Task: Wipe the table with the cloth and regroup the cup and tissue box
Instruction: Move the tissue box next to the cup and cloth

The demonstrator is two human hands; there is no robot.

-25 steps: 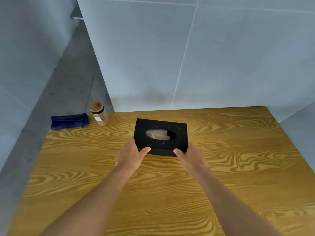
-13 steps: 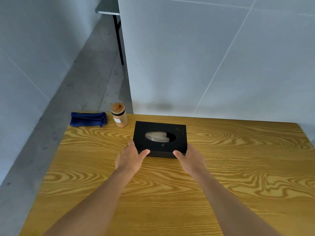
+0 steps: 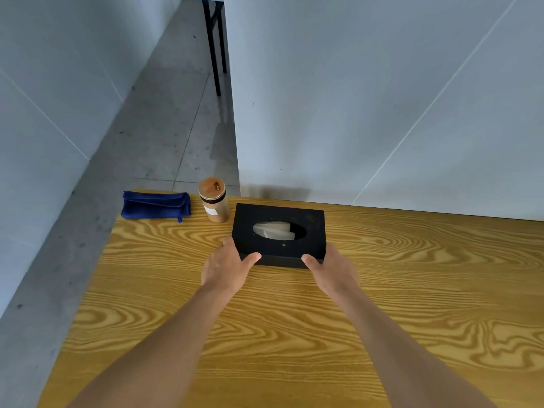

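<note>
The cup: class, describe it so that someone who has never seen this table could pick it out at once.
Look at the wooden table, at its far left corner. There, between the folded blue cloth and the black tissue box, stands the cup. It is the only upright cylinder: tan, with a wooden lid, a dark band and a white label.

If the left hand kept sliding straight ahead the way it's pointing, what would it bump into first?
Probably the cup: the left hand grips the tissue box's left end, pointing there; depth is uncertain.
</note>
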